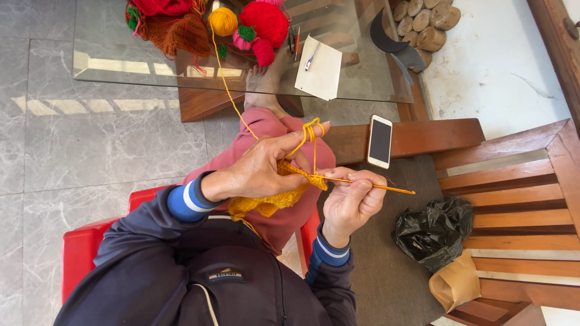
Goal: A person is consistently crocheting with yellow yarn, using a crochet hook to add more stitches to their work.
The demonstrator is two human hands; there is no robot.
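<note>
My left hand pinches a piece of yellow crochet work that hangs over my lap, with yellow yarn looped around its raised forefinger. My right hand grips an orange crochet hook, whose tip meets the work just below my left fingers. The yarn runs up from my forefinger to a yellow ball on a glass table.
Red, brown and pink crochet pieces, a white paper with a pen lie on the glass table. A phone rests on a wooden bench arm. A black plastic bag and brown paper bag sit at right. I sit on a red chair.
</note>
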